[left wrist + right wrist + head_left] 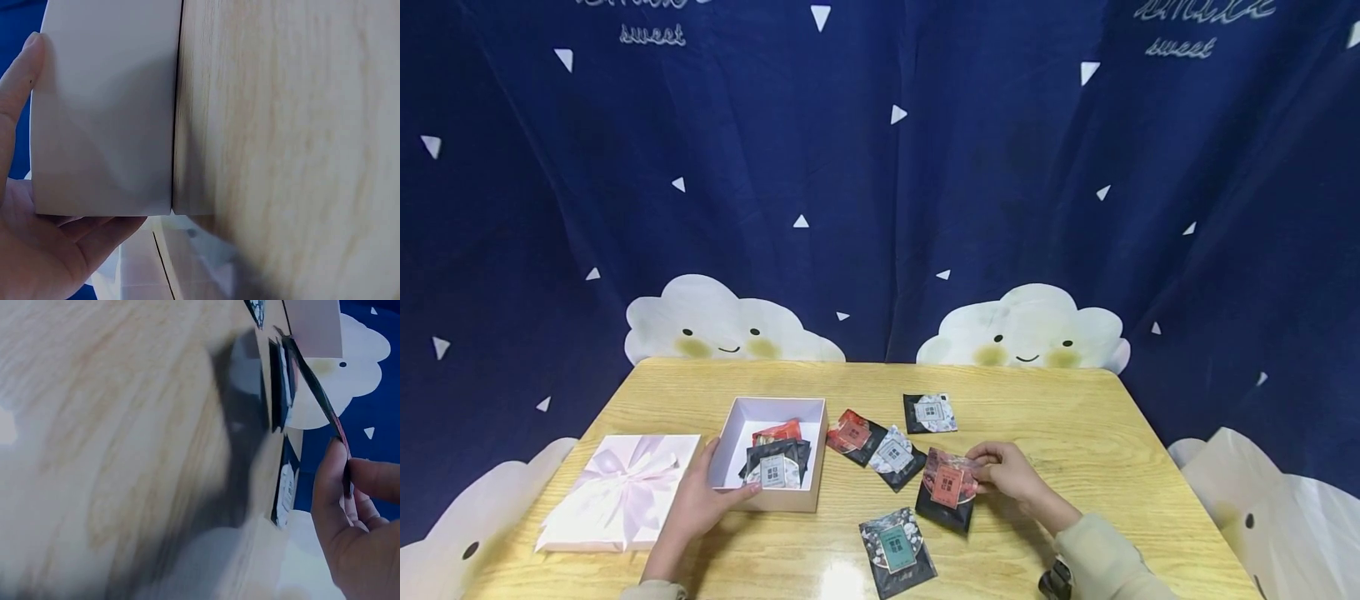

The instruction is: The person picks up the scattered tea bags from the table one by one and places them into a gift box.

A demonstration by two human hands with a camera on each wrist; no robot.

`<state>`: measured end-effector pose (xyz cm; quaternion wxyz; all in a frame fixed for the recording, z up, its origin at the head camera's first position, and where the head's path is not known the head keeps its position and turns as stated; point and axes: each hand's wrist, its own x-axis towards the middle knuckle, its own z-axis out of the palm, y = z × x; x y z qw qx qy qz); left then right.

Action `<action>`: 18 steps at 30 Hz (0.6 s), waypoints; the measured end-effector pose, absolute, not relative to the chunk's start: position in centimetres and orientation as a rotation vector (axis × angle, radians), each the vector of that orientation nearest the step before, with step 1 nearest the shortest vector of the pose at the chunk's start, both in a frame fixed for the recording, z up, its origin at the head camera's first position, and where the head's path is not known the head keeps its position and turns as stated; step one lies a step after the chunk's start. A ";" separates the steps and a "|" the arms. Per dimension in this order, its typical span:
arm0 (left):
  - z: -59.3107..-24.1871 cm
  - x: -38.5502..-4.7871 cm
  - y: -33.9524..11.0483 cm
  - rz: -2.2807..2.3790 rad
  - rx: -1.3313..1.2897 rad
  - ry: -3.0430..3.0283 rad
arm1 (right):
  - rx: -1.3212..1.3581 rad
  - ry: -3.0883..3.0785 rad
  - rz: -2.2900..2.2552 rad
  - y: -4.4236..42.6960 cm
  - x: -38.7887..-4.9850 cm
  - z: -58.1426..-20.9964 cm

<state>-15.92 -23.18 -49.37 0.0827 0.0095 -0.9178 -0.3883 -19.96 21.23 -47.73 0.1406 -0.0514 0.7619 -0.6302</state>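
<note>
My left hand [703, 500] holds the near left corner of an open pale box [782, 499], thumb on the front wall; in the left wrist view the box's side [106, 112] lies between thumb and fingers. Several sachets, black ones [772, 468] over a red one [781, 431], lie inside it. My right hand [1007, 475] pinches a black sachet with a red label [948, 486] by its right edge. Seen edge-on in the right wrist view, this sachet [319, 394] is raised off the wooden table between thumb and fingers.
Left of the box lies a white lid with a pale ribbon bow [625, 492]. Loose sachets are on the table: a red-labelled one [853, 435], a white-labelled one [897, 457], another at the back [930, 412], and a green-labelled one [897, 552] in front. A blue curtain [880, 208] hangs behind.
</note>
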 end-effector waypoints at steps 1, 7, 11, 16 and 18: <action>-49.4 -15.9 -23.2 -1.162 0.029 -2.742 | -0.146 2.206 -1.822 21.3 -20.0 -47.6; -49.3 -15.9 -23.2 -1.170 0.038 -2.748 | -0.131 2.232 -1.845 21.4 -20.3 -46.8; -49.2 -15.8 -23.2 -1.165 0.039 -2.751 | -0.126 2.203 -1.869 21.2 -20.5 -46.4; -49.1 -15.8 -23.1 -1.170 0.040 -2.750 | -0.119 2.155 -1.905 20.7 -20.9 -45.9; -49.1 -15.8 -23.1 -1.173 0.035 -2.745 | -0.121 2.153 -1.906 20.5 -21.0 -45.6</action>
